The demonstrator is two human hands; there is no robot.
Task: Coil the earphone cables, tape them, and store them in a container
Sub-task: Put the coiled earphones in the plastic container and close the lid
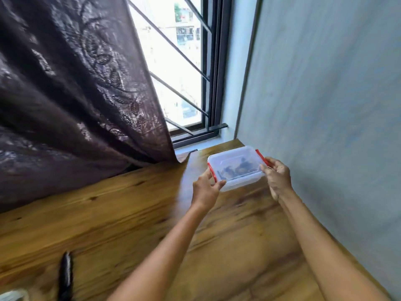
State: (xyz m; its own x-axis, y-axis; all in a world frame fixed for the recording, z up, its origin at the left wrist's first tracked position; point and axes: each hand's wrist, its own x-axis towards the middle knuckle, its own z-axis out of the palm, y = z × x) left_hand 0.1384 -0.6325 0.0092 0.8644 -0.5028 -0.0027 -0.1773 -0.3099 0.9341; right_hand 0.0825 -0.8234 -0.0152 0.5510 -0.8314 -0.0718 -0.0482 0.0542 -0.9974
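Note:
A clear plastic container (233, 158) with a lid on and red side clips is held between both hands, at or just above the far right corner of the wooden table (121, 213). Dark coiled earphone cables (236, 168) show blurred through its lid. My left hand (206, 187) grips the container's left end by the red clip. My right hand (277, 177) grips the right end, fingers curled round the other clip.
A dark patterned curtain (76, 94) hangs over the table's back left. A barred window (180, 68) stands behind, and a pale wall (325, 105) runs along the right. A dark slim object (66, 274) and a pale object (13, 295) lie near the front left.

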